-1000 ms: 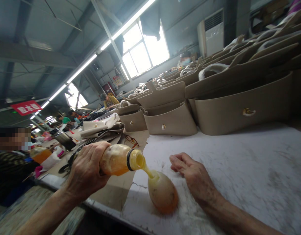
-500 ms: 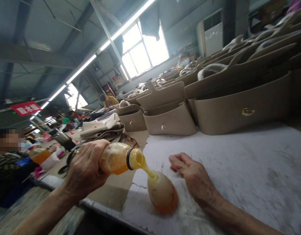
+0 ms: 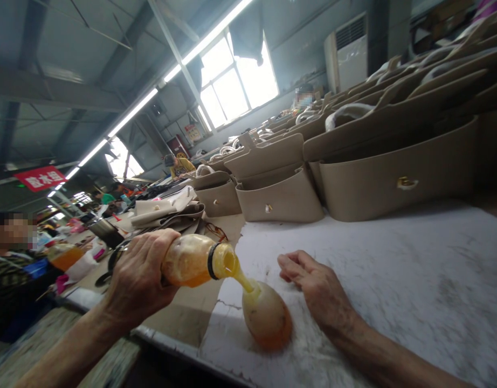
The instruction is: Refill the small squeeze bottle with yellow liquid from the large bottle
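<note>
My left hand [image 3: 137,280] is wrapped round a clear plastic bottle [image 3: 187,261], tipped on its side with its neck to the right. From its mouth a stream of yellow liquid [image 3: 242,280] runs into the narrow top of a small rounded translucent bottle [image 3: 267,318]. That smaller bottle stands on a white sheet [image 3: 394,291], with orange liquid low inside it. My right hand [image 3: 313,285] is apart from it on the right, over the sheet. Its fingers are curled with thumb and forefinger together; the inside of the hand is hidden.
Taupe handbags [image 3: 278,196] stand in rows behind the sheet. Flat bag pieces [image 3: 167,210] are piled at the back left, near a metal pot [image 3: 107,231]. A person [image 3: 9,269] is at the far left beside another bottle of orange liquid [image 3: 66,257]. The table edge [image 3: 167,342] runs along the front.
</note>
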